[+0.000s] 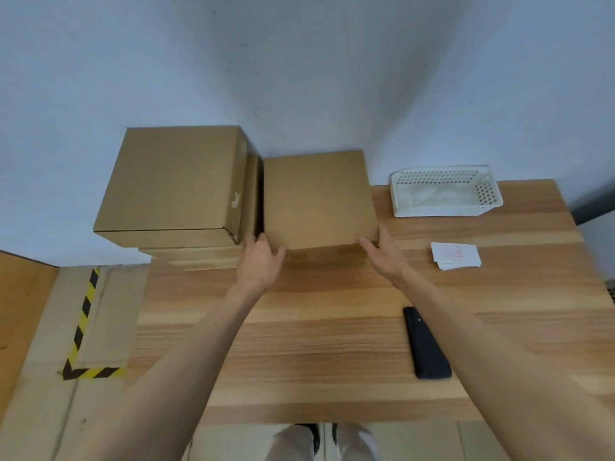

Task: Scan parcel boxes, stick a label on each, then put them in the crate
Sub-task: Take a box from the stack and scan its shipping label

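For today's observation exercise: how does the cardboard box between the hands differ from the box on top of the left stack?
The held box is gripped by both hands; the stack box is untouched. The stack box shows torn white tape; the held box looks plain. Both are brown and closed.

I see a packing or shipping station, prob. in a small warehouse or stock room. Plain brown parcel boxes [173,184] are stacked at the back of a wood table [316,344], next to a bare pale wall [299,61]. On the floor is yellow-black hazard tape [83,327], typical for a work area. A white plastic crate [446,191], a pile of labels [455,256] and a black handheld scanner [426,344] lie on the table.
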